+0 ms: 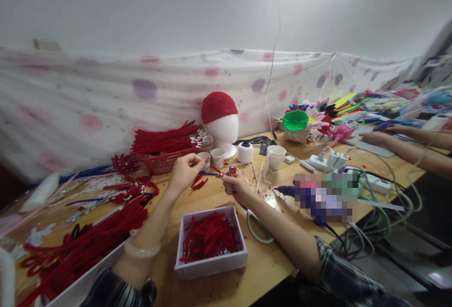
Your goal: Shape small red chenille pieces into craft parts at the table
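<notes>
My left hand is raised over the table, thumb and fingertips pinched together; what they hold, if anything, is too small to make out. My right hand is closed, its fingertips on a thin blue and red piece that points toward my left hand. A small red object shows just behind the right fingers; I cannot tell whether that hand touches it. Below both hands stands a white box holding short red fuzzy pieces. Red scraps lie on the wood between the hands.
Behind are a white foam head with a red cap, cups and a red basket of fuzzy stems. Long red stems lie left. A roll of tape, power strips and cables are right, near another person's arms.
</notes>
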Motion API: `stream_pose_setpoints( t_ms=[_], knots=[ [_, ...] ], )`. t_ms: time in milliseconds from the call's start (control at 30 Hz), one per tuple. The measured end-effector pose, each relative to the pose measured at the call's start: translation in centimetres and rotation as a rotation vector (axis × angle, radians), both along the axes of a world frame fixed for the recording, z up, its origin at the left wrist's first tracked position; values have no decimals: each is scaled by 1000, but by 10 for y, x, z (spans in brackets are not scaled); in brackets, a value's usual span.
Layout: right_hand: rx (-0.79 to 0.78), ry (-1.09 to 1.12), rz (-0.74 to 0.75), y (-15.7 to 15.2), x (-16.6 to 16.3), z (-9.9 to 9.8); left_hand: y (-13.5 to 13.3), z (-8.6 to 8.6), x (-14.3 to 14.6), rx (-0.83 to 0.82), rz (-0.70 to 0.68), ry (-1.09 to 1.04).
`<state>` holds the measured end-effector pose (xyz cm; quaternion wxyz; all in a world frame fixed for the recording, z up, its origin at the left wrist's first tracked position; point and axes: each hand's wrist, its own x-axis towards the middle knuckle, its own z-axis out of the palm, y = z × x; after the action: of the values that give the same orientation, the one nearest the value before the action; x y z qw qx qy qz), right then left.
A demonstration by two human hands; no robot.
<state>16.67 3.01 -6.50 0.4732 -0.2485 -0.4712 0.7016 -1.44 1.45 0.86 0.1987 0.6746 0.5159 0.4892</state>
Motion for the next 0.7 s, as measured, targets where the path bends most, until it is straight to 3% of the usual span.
stream_pose_setpoints(
  t_ms=[100, 300, 467, 700],
  knots=[
    [29, 0, -21, 0, -1, 0, 1, -2, 0, 77, 61, 6],
    [57, -16, -42, 1, -1, 0, 2, -15, 16, -29, -50, 166],
    [14, 3, -40, 5, 2, 0, 3, -4, 2, 53, 97, -166],
    [55, -35, -37, 3, 0, -5, -3, -12, 17, -111, -90, -61]
  ],
)
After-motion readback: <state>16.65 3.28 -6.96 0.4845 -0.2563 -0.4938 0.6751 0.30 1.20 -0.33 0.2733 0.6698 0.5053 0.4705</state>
